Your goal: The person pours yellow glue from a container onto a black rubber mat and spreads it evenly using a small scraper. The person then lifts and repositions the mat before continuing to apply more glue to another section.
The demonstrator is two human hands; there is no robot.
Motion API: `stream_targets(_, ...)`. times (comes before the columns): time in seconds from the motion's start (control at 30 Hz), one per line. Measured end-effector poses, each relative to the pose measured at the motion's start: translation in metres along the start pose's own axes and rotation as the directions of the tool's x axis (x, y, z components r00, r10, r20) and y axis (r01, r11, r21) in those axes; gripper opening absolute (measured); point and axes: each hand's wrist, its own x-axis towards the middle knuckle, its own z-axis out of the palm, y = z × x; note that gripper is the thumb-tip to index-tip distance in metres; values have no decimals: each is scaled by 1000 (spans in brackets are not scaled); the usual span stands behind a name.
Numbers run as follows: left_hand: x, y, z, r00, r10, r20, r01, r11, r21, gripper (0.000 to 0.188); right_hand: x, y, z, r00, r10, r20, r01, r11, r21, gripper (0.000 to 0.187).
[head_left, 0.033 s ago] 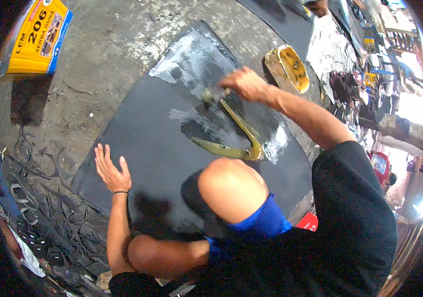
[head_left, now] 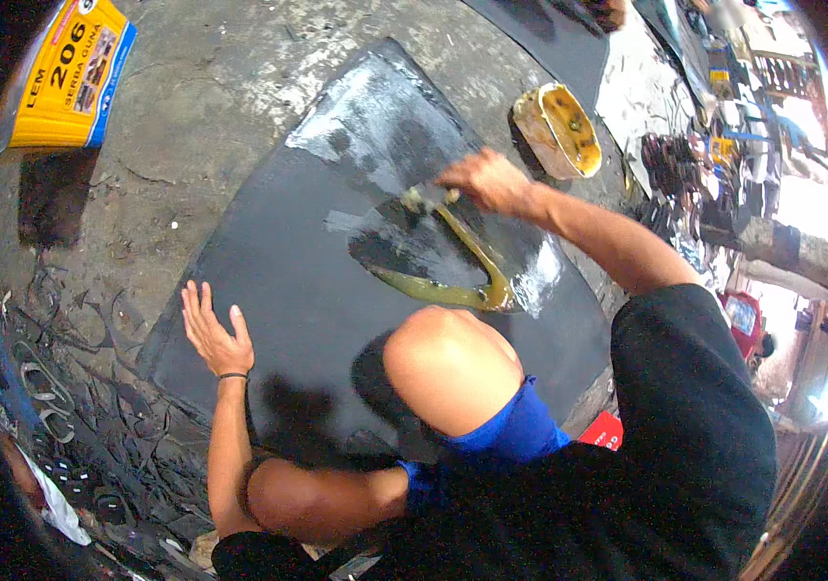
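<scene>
A large black sheet (head_left: 269,290) lies on the floor before me, streaked with wet, shiny patches. On it a thick line of yellowish-green glue (head_left: 501,289) bends in a V just beyond my knee. My right hand (head_left: 491,182) is closed on a small glue spreader (head_left: 430,198), pressed to the sheet at the upper end of that glue line; motion blurs the tool, and my fingers hide part of it. My left hand (head_left: 215,329) rests flat on the sheet's left edge, fingers spread, holding nothing.
A pale tub (head_left: 541,136) with amber glue inside stands beyond my right hand. A yellow and blue can (head_left: 60,82) is at the far left. Black offcuts (head_left: 133,465) litter the floor at left. Another dark sheet (head_left: 540,34) lies at the back, and a red box (head_left: 602,431) by my right side.
My right hand has moved slightly toward me and to the right with the spreader. My left hand stays in place on the sheet.
</scene>
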Motion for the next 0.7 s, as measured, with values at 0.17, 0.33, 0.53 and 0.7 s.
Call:
stream_targets(0.17, 0, 3, 10, 998, 30, -59, -33, 998, -47, 55, -158, -78, 42, 937, 295, 185, -315, 945, 85, 55)
stream_targets(0.33, -9, 0, 6, 997, 1, -72, -6, 998, -60, 53, -165, -144, 69, 484, 871, 87, -788, 390, 477, 40)
stream_targets(0.53, -122, 29, -11, 995, -65, 71, 74, 990, -123, 53, -6, -114, 38, 211, 977, 30, -808, 157, 568, 42)
stream_targets(0.7, -177, 20, -12, 993, -47, 111, 53, 997, -51, 55, 129, -103, -27, 423, 906, -4, -730, 344, 591, 36)
